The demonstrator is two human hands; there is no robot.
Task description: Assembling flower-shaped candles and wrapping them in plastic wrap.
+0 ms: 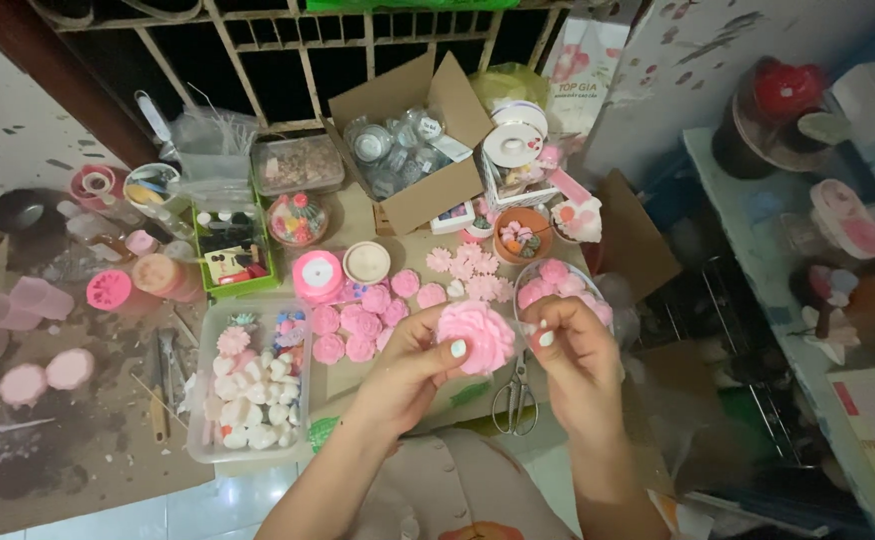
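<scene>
Far left: two round pink discs (pixel 46 376) lie flat on the brown bench (pixel 88 450), with a pink scalloped mould (pixel 109 289) beyond them.
Clear tray: a plastic tray (pixel 201 440) holds white and pink shaped pieces, just left of the left forearm.
Green box: a green box (pixel 235 252) of small bottles stands behind the tray.
Ribbon: a pink ribbon roll (pixel 318 275) lies flat beside a white round tub (pixel 367 262).
Pink blooms: small pink flower pieces (pixel 363 318) lie spread on the bench, beyond the left hand.
Left hand: left hand (pixel 413 372), fingers closed on the left edge of the pink rose (pixel 476 336).
Pink rose: held above the bench between both hands, petals facing up.
Scissors: scissors (pixel 516 398) lie on the bench below the rose, between the wrists.
Right hand: right hand (pixel 573 352), fingers pinched at the rose's right edge.
Bowl: a clear bowl (pixel 533 272) of pink flowers sits just behind the right hand.
Cardboard box: an open cardboard box (pixel 436 195) of clear round items stands at the back.
</scene>
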